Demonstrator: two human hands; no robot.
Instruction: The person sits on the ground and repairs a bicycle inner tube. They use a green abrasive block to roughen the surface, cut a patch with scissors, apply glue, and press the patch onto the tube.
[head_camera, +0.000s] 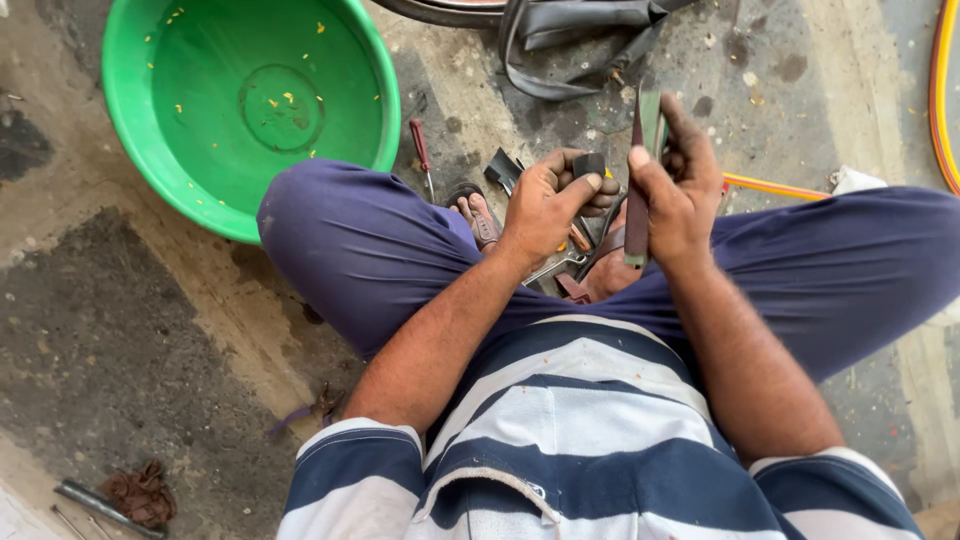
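At the centre of the frame, a dark rubber strip (637, 215) is clamped upright in the right hand (678, 195). A small dark block (588, 165) is pinched in the left hand (545, 205) just beside it. The strip is best kept taut and steady while the block is worked against it.

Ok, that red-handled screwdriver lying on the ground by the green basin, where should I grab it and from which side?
Probably take the red-handled screwdriver by its red handle, the thicker end lying farther from the person. Its thin metal shaft points toward the knee. Come down from above: it lies flat on the ground with the green basin close on one side. The left hand is nearest, though it now holds a small dark piece.
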